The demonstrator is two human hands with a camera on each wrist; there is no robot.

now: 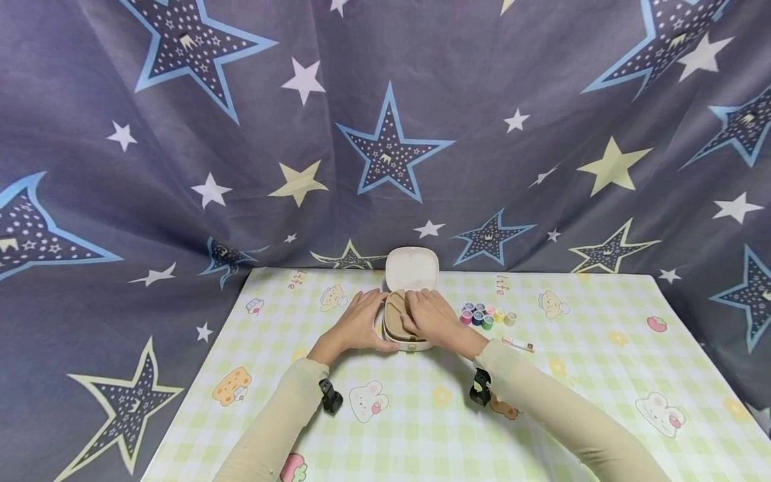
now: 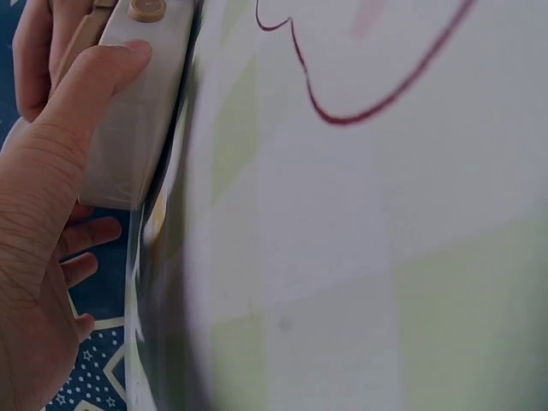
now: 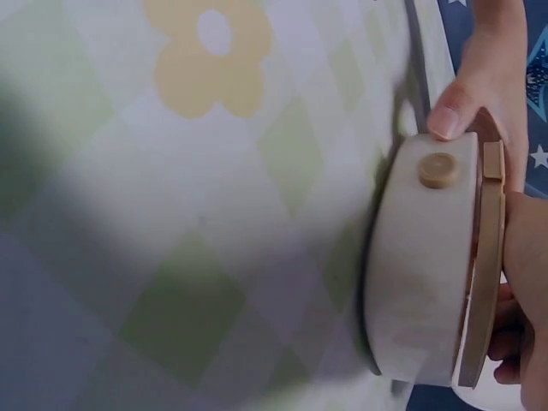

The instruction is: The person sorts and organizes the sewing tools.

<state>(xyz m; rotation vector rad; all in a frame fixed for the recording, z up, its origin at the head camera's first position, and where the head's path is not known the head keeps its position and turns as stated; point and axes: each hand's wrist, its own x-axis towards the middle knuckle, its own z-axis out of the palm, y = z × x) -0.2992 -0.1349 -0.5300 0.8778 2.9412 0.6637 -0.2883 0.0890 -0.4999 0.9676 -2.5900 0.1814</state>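
A small white case [image 1: 409,343] with a tan inner tray stands on the checked tablecloth, its lid [image 1: 412,268] raised at the back. My left hand [image 1: 369,320] grips the case's left side. Its thumb [image 2: 103,68] presses the front wall of the case [image 2: 137,128] beside a tan round button [image 2: 145,8]. My right hand [image 1: 417,314] lies over the open tray with its fingers bent down into it. What those fingers touch is hidden. In the right wrist view the case [image 3: 419,274] and its button [image 3: 438,169] fill the right side.
Several small coloured pots [image 1: 485,314] sit in a cluster just right of the case. A thin short stick [image 1: 519,345] lies in front of them. A star-print curtain [image 1: 385,134] hangs behind the table [image 1: 602,375] and drapes round both its sides.
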